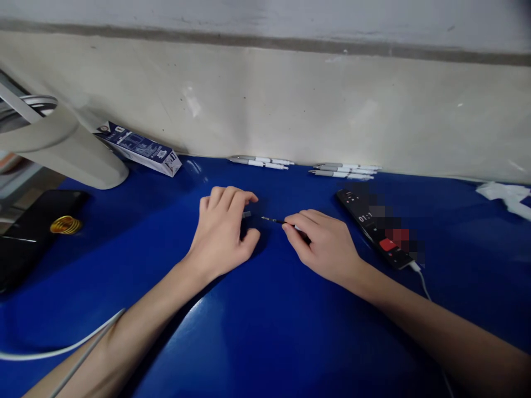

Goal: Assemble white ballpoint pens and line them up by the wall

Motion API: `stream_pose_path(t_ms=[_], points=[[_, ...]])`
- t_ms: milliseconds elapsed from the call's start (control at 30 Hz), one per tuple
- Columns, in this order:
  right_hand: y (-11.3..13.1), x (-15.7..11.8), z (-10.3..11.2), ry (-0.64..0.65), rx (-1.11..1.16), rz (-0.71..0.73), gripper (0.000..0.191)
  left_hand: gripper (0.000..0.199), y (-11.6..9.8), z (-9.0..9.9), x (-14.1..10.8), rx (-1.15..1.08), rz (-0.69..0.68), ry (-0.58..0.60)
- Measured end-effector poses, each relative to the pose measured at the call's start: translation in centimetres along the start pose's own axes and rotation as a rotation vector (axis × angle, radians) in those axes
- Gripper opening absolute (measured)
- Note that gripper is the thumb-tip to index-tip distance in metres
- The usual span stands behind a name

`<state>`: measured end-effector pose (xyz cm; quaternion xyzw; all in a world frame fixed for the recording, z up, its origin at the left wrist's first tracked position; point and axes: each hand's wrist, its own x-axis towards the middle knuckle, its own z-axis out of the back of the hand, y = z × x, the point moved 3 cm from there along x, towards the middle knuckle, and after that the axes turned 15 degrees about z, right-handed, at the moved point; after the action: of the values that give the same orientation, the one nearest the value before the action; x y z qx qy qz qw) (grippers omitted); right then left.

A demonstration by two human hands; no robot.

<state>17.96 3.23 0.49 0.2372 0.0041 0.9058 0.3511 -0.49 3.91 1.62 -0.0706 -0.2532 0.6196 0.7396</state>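
Right hand [326, 240] pinches a slim dark pen [271, 220] between thumb and forefinger just above the table [265, 342], its bare metal tip towards the left hand [222, 224], whose thumb and fingers are spread wide. Judged light and stiff, the narrow tip easily bent — best held by the thicker barrel. Small clear piece [247, 214] beside the left fingers, partly hidden — contact cannot be told; probably smooth, prone to roll, best pinched at its sides.

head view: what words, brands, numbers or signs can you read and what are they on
"01:1" on the plugged-in phone; the rest is pixelated or too small.
Blue-and-white box: print too small and blurred to read.
White pens: any print too small to tell.
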Motion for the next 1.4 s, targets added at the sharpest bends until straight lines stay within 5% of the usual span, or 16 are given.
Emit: stream_pose_path(t_ms=[167, 433, 1100, 1400], points=[[0.0, 0.0, 0.2, -0.03, 0.011, -0.03, 0.022, 0.005, 1.0, -0.5, 0.2, 0.115, 0.11, -0.028], [-0.1, 0.0, 0.1, -0.015, -0.034, -0.057, 0.022, 0.018, 0.3, -0.7, 0.1, -0.03, 0.015, 0.098], [0.1, -0.1, 0.1, 0.003, -0.064, -0.036, 0.023, 0.02, -0.1, -0.7, 0.1, -0.065, -0.068, 0.122], [0.2, 0.1, 0.0, -0.042, 0.051, 0.1, 0.03, 0.021, -0.8, -0.5, -0.3, -0.018, -0.212, 0.068]])
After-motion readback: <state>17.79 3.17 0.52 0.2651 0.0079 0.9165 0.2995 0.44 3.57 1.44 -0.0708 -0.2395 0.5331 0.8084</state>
